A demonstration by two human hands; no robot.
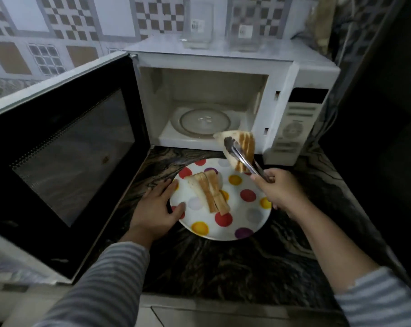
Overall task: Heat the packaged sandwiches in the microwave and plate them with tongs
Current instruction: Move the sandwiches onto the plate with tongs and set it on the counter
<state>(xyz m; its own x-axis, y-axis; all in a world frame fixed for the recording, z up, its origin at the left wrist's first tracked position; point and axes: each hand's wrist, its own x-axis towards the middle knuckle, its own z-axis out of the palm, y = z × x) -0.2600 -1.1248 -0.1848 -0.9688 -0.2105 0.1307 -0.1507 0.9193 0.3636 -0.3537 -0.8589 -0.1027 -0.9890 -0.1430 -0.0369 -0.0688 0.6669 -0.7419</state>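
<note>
a person's right hand (278, 191) grips metal tongs (244, 159), fingers curled round the handles, and the tongs pinch a toasted sandwich (238, 147) in the air, just in front of the open microwave (301, 74) and above the far right edge of a spotted plate (247, 223). the sandwich hangs tilted, one corner pointing down toward the plate, which suggests it is being carried from the oven to be laid down. a second sandwich (209, 193) already lies on the plate, left of centre, leaving the right half free for the one in the tongs. the left hand (158, 208) rests at the plate's near left rim, thumb on top of the rim and fingers spread loosely beside it on the dark marbled counter (235, 263), apparently to steady the plate while the food comes down. the microwave door (65, 152) is swung wide to the left, and the glass turntable (204, 122) inside shows nothing on it, so the heating looks done and plating is near its end. two clear jars (199, 24) stand on top of the microwave, against a patterned tiled wall.
</note>
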